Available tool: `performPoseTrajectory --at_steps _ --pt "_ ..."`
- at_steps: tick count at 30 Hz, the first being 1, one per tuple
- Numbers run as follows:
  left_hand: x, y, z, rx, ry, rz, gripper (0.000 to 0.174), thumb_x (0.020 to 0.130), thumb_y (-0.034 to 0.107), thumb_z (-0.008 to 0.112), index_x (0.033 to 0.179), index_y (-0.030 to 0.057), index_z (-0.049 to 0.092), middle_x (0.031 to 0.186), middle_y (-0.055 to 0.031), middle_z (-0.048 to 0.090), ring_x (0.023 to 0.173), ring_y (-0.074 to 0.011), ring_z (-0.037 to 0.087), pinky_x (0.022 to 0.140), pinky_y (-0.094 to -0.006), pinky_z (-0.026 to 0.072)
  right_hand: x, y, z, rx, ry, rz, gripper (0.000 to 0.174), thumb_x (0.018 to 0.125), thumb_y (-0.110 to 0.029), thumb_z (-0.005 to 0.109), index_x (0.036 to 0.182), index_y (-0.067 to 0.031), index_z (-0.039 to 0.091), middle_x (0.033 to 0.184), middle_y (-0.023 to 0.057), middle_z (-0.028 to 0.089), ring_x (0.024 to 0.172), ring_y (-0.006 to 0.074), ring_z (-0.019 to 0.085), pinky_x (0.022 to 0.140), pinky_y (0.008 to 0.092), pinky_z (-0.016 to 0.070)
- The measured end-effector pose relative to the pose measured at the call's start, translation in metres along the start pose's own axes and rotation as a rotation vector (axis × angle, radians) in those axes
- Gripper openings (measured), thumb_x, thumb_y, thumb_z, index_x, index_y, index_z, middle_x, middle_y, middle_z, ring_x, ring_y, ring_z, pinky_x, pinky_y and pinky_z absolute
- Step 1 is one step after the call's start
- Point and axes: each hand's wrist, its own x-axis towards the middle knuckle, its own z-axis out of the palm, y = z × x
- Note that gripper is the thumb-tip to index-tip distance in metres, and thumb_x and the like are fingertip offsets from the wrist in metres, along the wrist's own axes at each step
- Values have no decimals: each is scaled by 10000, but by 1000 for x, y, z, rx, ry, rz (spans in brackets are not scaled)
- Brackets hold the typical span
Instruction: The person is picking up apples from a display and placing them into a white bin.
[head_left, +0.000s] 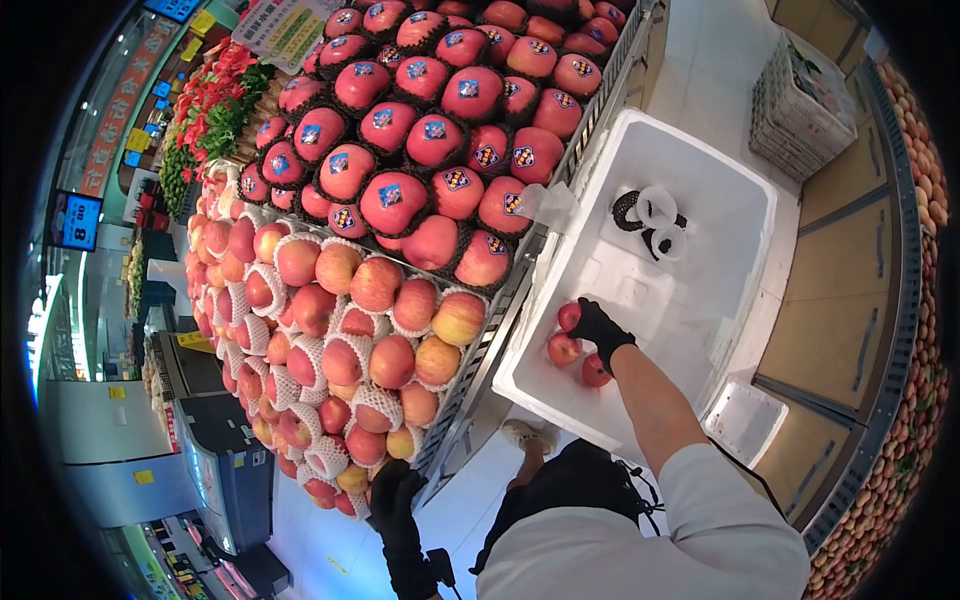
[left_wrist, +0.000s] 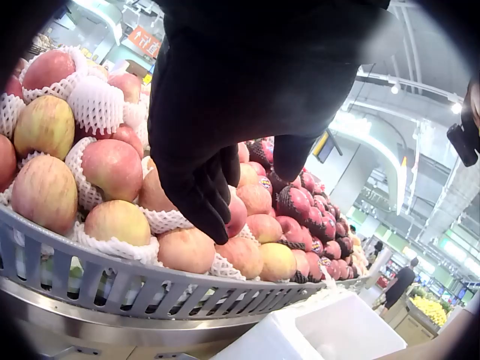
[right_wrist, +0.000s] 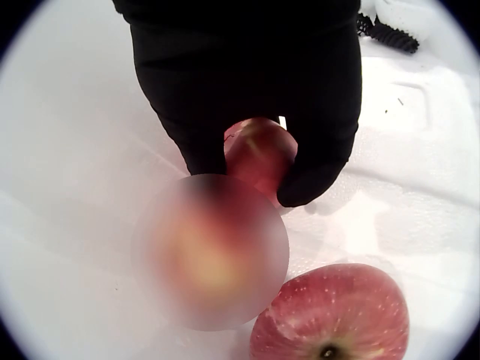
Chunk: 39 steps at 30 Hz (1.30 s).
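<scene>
At lower left, the left grip (head_left: 395, 495) hangs with its fingers loosely spread over the netted apples (head_left: 350, 330) and holds nothing. Right of centre, inside the white foam box (head_left: 700, 290), the right grip (head_left: 598, 325) pinches a red apple (head_left: 569, 316) between thumb and fingers, close by two loose apples (head_left: 563, 349). To set it down well, I judge, lower it onto bare foam beside those two. Release only once it rests, so nothing knocks or bruises.
</scene>
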Motion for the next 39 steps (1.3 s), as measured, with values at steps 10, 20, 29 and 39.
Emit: performPoseTrajectory --at_steps 10,20,29,39 --pt "5 19 7 -6 -7 36 326 859 50 635 1168 -18 558 1060 -98 601 933 -198 606 819 -325 532 0 7 -3 -17 172 128 647 720 -238 704 1273 14 483 1187 243 598 1117 368 587 933 404 492" --pt "2 16 5 -70 -10 68 319 862 49 626 1163 -33 561 1058 -99 600 933 -208 607 825 -330 524 -8 -1 -29 -99 335 33 112 698 -132 602 729 -28 629 811 203 658 783 364 640 676 432 514" --pt "13 35 -4 -14 -79 203 295 872 61 605 1149 -30 570 1055 -94 609 956 -202 610 852 -344 518 17 28 -76 -59 172 -771 126 836 -140 633 914 -41 643 734 62 619 578 179 601 491 305 484" --pt "3 5 -14 -181 -74 116 269 880 35 639 1134 -31 580 1006 -90 626 912 -183 629 827 -318 529 -118 -133 -122 636 35 -334 159 812 -183 630 825 -28 663 697 44 622 620 122 591 587 286 486"
